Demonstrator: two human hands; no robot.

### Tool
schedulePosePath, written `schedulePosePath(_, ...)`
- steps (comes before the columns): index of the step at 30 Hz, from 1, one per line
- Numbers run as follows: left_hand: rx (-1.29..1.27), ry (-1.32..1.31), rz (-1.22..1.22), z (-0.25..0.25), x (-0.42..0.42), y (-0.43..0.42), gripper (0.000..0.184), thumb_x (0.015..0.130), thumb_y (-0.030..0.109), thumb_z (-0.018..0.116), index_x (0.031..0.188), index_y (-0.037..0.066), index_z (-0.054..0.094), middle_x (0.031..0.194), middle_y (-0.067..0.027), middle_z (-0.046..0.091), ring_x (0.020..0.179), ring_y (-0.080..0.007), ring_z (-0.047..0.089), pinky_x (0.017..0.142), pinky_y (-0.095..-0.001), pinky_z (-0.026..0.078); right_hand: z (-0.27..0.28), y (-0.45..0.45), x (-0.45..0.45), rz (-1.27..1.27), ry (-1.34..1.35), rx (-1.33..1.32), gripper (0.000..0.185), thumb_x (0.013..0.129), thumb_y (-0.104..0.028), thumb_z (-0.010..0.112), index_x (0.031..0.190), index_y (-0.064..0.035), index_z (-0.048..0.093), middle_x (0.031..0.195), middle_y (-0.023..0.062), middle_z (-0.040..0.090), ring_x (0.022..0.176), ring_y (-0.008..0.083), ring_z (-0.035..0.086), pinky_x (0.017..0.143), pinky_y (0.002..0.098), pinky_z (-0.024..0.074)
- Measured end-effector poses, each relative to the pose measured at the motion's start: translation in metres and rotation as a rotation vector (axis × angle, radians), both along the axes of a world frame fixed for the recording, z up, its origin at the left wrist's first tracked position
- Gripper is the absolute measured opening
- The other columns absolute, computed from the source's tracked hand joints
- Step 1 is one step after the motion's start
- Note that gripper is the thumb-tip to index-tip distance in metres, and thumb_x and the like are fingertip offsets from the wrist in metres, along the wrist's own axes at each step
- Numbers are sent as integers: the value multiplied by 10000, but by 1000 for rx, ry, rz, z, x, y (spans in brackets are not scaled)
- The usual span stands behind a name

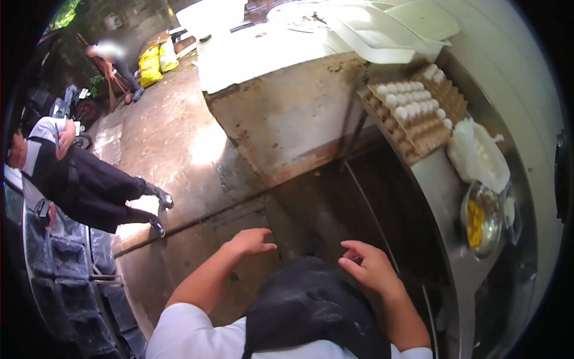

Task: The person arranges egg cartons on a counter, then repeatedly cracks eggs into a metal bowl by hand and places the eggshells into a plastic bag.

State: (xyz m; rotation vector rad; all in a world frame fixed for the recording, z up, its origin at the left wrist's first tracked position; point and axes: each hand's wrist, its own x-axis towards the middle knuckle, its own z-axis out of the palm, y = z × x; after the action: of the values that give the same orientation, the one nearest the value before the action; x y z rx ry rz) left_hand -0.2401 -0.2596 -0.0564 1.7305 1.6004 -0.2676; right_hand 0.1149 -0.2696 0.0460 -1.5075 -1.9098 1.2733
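Observation:
My left hand (pixel 253 242) hangs in the air in front of my dark apron (pixel 314 305), its fingers apart and nothing in them. To the right, my right hand (pixel 366 263) is also raised in the air, fingers loosely curved and apart, holding nothing. Neither hand touches anything. The nearest things on the right are a steel counter (pixel 436 191) and, on it, a metal bowl (pixel 491 221) with yellow yolks (pixel 475 224). Behind the bowl lies a white plastic bag (pixel 475 154). Farther back, white eggs (pixel 406 99) sit in stacked cardboard trays (pixel 418 134).
A person (pixel 84 173) in a dark apron stands at the left beside dark crates (pixel 66 257). Another person (pixel 113 63) bends near yellow sacks (pixel 150 64). Ahead is a worn table (pixel 287 113); white plastic tubs (pixel 382 45) stand at the back right.

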Motion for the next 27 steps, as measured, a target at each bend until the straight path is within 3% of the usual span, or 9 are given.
schedulePosePath(3, -18, -23, 51, 2, -7, -58, 711, 851, 551, 656, 1353, 57, 560, 1323, -168, 613, 1232, -329, 575, 1026, -395, 465, -5, -37, 5, 54, -53, -35, 421, 840, -248, 742, 1217, -79, 660, 960, 89, 726, 857, 208, 692, 797, 325, 542)
schedulePosePath(9, -241, 53, -161, 9, -48, -156, 725, 847, 559, 640, 1362, 56, 554, 1321, -185, 608, 1236, -343, 568, 1030, -419, 460, -77, -160, 9, -429, 262, -249, 384, 863, -139, 742, 1213, -12, 649, 858, 13, 680, 774, 77, 611, 721, 248, 513)
schedulePosePath(11, -267, 62, -240, 8, -59, -165, 721, 851, 552, 639, 1365, 55, 551, 1318, -187, 610, 1235, -341, 570, 1027, -418, 462, -104, -210, 8, -424, 319, -268, 364, 881, -115, 729, 1215, -3, 634, 868, -16, 644, 737, 35, 563, 660, 196, 470)
schedulePosePath(13, -114, 30, -186, 11, -71, -163, 713, 862, 548, 650, 1368, 57, 547, 1328, -175, 608, 1221, -332, 582, 1029, -401, 462, -97, -248, -12, -497, 302, -312, 370, 882, -121, 729, 1219, -3, 633, 859, -16, 645, 740, 41, 568, 659, 204, 472)
schedulePosePath(17, -20, -4, -331, 16, -93, -147, 691, 869, 533, 652, 1360, 58, 549, 1316, -176, 615, 1206, -340, 590, 1014, -407, 471, -87, -305, -68, -572, 168, -320, 405, 881, -149, 729, 1234, 17, 619, 862, 12, 680, 754, 60, 590, 687, 230, 494)
schedulePosePath(20, 34, -74, -408, 12, -120, -142, 664, 880, 516, 646, 1352, 58, 552, 1303, -171, 622, 1190, -351, 596, 1001, -415, 478, -88, -326, -127, -691, 204, -312, 404, 882, -149, 728, 1234, 15, 617, 876, 13, 683, 779, 68, 599, 717, 241, 500)
schedulePosePath(22, 18, 33, -493, 12, -142, -158, 637, 886, 508, 640, 1344, 74, 557, 1286, -170, 631, 1175, -356, 602, 987, -424, 486, -95, -341, -174, -791, 307, -244, 394, 886, -147, 724, 1230, 13, 617, 890, 16, 684, 804, 72, 606, 743, 247, 505)
schedulePosePath(25, 9, -159, -444, -4, -185, -193, 609, 859, 484, 656, 1295, 63, 590, 1220, -189, 657, 1135, -368, 620, 954, -453, 503, -90, -358, -228, -521, 301, -380, 434, 873, -165, 744, 1249, 10, 616, 932, 29, 688, 850, 89, 625, 783, 252, 513)
schedulePosePath(27, -170, -65, -525, -8, -203, -210, 597, 856, 481, 660, 1284, 71, 596, 1217, -182, 660, 1131, -364, 627, 945, -458, 508, -84, -365, -249, -421, 359, -485, 453, 864, -172, 755, 1258, 3, 616, 972, 53, 703, 885, 106, 644, 804, 267, 526)
